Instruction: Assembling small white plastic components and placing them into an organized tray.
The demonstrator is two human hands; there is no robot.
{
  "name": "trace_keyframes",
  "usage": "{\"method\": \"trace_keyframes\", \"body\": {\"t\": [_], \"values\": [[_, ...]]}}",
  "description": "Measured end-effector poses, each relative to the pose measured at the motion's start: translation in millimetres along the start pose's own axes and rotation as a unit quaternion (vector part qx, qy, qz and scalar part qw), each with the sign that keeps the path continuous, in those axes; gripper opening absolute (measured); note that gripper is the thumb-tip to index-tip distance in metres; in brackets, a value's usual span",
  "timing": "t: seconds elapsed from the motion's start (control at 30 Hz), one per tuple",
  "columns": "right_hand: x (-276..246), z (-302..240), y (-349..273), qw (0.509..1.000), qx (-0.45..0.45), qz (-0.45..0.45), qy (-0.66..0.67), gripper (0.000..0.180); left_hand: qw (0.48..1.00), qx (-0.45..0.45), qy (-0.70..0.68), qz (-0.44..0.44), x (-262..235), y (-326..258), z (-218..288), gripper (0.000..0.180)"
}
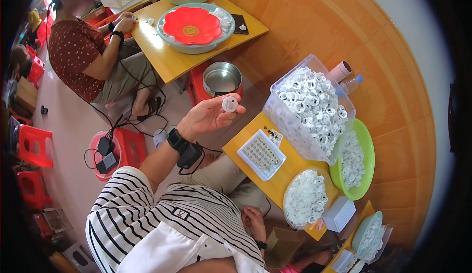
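Note:
My left hand [212, 116] is raised in front of me, pinching a small round white plastic piece [229, 104] with a slot in its face. The piece is held up between thumb and fingers, above the floor beside the table. Low by my lap is my right hand [253, 221], its fingers curled in; whether anything is inside them is hidden. Nearest on the yellow table [248, 135] lies a white tray [261, 155] with rows of small round metallic parts. Past it stands a clear plastic bin [309, 110] heaped with white ring-shaped pieces.
A clear round bowl [306, 197] and a green basin [356, 160] hold more white pieces. A white box [339, 214] stands near them. At another table, a person [83, 51] works beside a red flower-shaped dish [191, 25]. A steel pot [222, 78] sits on a red stool; cables cross the floor.

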State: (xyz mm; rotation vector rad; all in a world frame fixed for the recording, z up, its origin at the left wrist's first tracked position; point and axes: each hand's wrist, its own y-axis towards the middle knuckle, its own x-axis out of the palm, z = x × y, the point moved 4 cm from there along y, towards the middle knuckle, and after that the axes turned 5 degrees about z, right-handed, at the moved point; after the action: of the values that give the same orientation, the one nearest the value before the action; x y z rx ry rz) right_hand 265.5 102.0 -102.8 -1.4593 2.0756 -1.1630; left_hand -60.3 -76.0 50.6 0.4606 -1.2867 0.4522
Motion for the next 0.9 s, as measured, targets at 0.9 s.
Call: {"method": "trace_keyframes", "body": {"t": [0.9], "values": [[-7, 6, 7, 1.000, -0.004, -0.001, 0.018, 0.019, 0.662, 0.149, 0.704, 0.210, -3, 75, 238, 0.016]]}}
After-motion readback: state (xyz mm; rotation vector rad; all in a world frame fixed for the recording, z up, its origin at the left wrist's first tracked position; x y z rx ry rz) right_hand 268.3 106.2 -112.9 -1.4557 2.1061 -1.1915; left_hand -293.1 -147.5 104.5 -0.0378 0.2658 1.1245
